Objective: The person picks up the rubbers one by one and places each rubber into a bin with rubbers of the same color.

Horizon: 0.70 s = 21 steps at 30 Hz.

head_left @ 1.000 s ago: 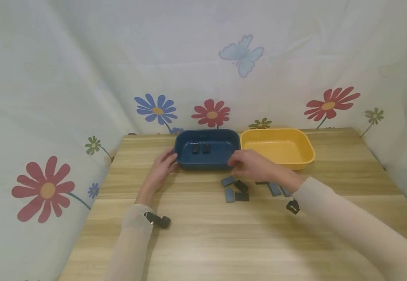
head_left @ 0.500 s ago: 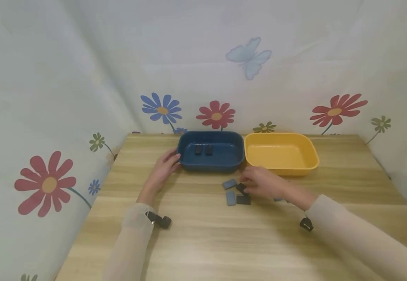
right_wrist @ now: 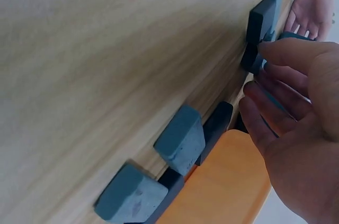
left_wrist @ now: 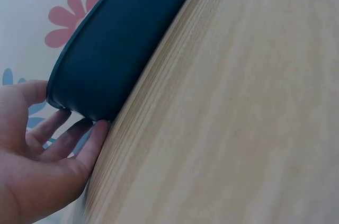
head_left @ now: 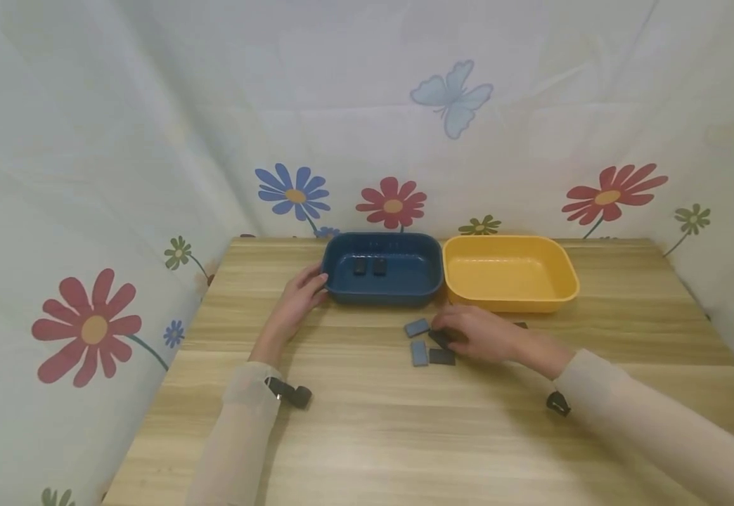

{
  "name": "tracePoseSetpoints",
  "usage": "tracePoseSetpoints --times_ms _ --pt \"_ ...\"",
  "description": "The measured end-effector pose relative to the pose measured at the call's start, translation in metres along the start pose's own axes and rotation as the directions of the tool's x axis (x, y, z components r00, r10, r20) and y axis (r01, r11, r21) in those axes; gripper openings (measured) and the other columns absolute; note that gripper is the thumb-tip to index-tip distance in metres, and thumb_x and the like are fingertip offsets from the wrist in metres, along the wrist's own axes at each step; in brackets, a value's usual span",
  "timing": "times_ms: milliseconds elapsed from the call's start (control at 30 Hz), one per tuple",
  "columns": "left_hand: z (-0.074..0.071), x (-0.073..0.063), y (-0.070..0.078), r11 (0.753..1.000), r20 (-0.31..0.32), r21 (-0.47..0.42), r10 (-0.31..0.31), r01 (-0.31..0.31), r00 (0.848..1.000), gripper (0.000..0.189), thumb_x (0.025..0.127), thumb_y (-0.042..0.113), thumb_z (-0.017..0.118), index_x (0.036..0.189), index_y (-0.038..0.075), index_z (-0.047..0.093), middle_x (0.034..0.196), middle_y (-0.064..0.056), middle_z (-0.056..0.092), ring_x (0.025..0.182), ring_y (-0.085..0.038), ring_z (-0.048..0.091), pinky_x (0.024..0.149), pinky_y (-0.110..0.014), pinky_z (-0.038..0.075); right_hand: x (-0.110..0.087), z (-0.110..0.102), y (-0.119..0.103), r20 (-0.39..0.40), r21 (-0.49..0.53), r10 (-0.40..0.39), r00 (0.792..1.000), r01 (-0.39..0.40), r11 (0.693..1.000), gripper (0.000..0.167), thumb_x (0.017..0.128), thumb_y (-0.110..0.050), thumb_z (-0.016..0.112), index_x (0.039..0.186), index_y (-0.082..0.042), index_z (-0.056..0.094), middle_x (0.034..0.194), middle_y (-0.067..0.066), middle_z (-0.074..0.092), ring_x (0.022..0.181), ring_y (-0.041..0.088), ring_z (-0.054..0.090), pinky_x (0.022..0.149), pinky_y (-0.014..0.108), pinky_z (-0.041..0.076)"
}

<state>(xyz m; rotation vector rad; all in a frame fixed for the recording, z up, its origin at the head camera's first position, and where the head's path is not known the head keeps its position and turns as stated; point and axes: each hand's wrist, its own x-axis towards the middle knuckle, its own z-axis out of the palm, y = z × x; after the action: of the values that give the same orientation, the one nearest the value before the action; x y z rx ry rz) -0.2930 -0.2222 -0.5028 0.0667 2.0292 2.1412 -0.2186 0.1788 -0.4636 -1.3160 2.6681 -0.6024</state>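
Observation:
My left hand (head_left: 296, 301) rests against the left end of a dark blue rectangular basin (head_left: 382, 298), its fingers spread along the rim and end wall in the left wrist view. With thumb and forefinger my right hand (head_left: 484, 334) pinches a small black rectangular block (right_wrist: 250, 61) in front of the basins. Around that block lie another black block (head_left: 442, 357) and two blue-grey blocks, one upper (head_left: 417, 327) and one lower (head_left: 419, 353). Two black blocks (head_left: 370, 266) sit inside the blue basin.
A yellow basin (head_left: 510, 306) stands right beside the blue one. Beyond my right hand, more blue-grey blocks (right_wrist: 180, 139) and black blocks (right_wrist: 216, 131) lie by the yellow basin. Flower-printed white cloth (head_left: 291, 112) hangs behind the wooden table (head_left: 367, 436).
My right hand has moved from the blue basin's right front corner down to the loose blocks and taken hold of a black one. My left hand stays at the blue basin's end.

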Motion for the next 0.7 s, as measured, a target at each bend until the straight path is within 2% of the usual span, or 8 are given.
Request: tracePoseSetpoints --times_ms 133,300,700 --pt "-0.0001 -0.0004 0.0003 1.0 -0.008 -0.001 -0.005 0.005 1.0 0.058 0.111 0.022 0.058 0.161 0.001 0.038 0.163 -0.021 0.043 0.145 -0.035 0.05 0.114 -0.04 0.049 -0.0009 0.0007 0.0021 0.004 -0.007 -0.023 1.0 0.023 1.0 0.036 0.089 -0.003 0.082 0.125 -0.004 0.074 0.127 0.008 0.07 0.122 0.026 0.066 0.105 0.045 0.055" --pt "0.0027 0.0007 -0.0006 1.0 -0.009 -0.011 -0.015 0.015 1.0 0.058 0.111 0.023 0.059 0.162 0.003 0.039 0.163 -0.02 0.043 0.145 -0.033 0.05 0.114 -0.038 0.049 -0.0041 0.003 0.0065 -0.01 -0.008 -0.014 1.0 0.013 1.0 0.037 0.088 -0.002 0.083 0.124 -0.007 0.074 0.126 0.005 0.07 0.12 0.024 0.066 0.104 0.044 0.056" --pt "0.0042 -0.0059 0.001 0.999 -0.015 -0.043 -0.016 0.016 1.0 0.052 0.112 0.021 0.057 0.159 0.004 0.044 0.16 -0.018 0.047 0.144 -0.033 0.052 0.113 -0.038 0.05 -0.0087 0.0068 0.0092 -0.038 0.025 -0.034 0.999 0.035 0.999 0.039 0.089 0.0 0.082 0.125 -0.009 0.072 0.127 0.004 0.07 0.12 0.023 0.065 0.105 0.044 0.055"
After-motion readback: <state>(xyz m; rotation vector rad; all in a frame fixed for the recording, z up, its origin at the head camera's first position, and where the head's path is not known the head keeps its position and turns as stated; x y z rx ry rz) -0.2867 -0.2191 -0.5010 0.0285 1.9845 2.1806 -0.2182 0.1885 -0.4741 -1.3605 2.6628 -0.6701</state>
